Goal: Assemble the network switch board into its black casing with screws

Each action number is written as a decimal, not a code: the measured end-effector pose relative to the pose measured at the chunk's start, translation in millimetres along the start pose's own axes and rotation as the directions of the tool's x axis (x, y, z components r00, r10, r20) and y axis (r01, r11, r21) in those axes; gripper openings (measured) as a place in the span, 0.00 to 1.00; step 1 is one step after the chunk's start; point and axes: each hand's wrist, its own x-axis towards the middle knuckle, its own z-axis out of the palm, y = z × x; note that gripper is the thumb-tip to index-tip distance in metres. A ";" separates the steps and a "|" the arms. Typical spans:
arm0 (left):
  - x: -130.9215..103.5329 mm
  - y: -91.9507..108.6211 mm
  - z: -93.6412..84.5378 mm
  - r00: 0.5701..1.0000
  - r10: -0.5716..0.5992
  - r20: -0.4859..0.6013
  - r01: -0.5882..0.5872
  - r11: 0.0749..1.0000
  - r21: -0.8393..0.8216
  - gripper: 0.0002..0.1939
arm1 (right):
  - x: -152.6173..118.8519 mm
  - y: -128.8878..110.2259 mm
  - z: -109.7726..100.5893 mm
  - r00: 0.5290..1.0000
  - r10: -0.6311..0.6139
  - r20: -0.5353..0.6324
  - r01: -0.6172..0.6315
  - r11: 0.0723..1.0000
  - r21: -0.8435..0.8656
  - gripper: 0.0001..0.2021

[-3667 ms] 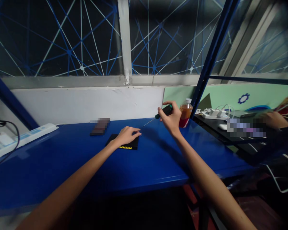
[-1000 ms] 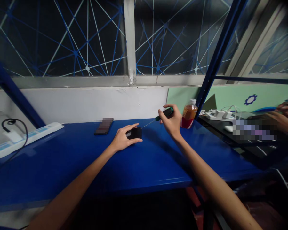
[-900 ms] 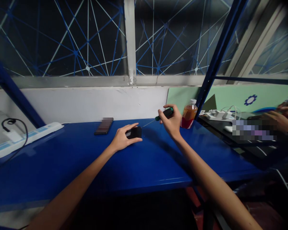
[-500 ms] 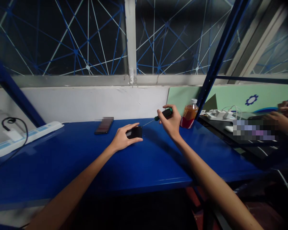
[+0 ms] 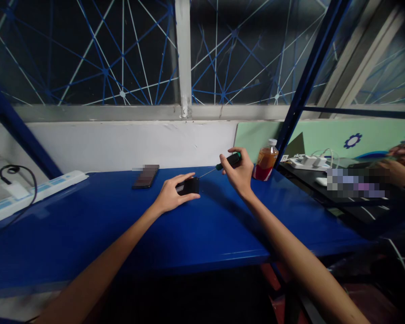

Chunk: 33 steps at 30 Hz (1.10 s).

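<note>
My left hand (image 5: 169, 194) grips a small black box-like object (image 5: 190, 185) on the blue table (image 5: 189, 234), thumb along its near side and fingers along its far side. A screwdriver (image 5: 228, 160) with a black and green handle is held in my right hand (image 5: 239, 171). Its thin metal shaft slants down to the left, and the tip is at the right end of the black object; whether it touches is too small to tell. Behind and left of my left hand lies a dark phone (image 5: 146, 176), partly blurred.
A drink bottle (image 5: 266, 161) stands just right of my right hand. At the far left is a white power strip (image 5: 37, 194) with a black cable. On the right, another person's hands (image 5: 388, 168) are over a dark desk (image 5: 330, 180) with a second power strip (image 5: 310, 163).
Both my hands, the black object and the screwdriver keep nearly the same places. The other person's hands at the right have shifted slightly.
</note>
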 end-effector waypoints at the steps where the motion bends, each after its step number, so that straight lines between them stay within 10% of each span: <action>1: 0.1 -0.3 -0.1 1.000 0.000 -0.002 0.000 1.000 0.000 0.32 | 0.0 0.0 0.1 1.000 0.000 -0.001 0.000 1.000 0.002 0.11; 17: 0.5 0.1 -1.7 1.000 -0.002 -0.011 0.002 1.000 -0.010 0.31 | 0.4 -0.7 -0.5 0.998 0.048 0.038 -0.049 0.998 0.043 0.13; 25: 0.2 -1.8 -3.7 0.999 0.002 -0.032 -0.002 1.000 -0.001 0.32 | 3.9 8.6 1.0 0.982 0.036 0.186 -0.101 0.931 0.352 0.12; 33: 0.0 -2.5 -4.0 1.000 -0.008 -0.020 0.008 1.000 0.000 0.32 | 2.6 1.3 -1.7 0.994 0.039 0.105 -0.053 0.990 0.133 0.12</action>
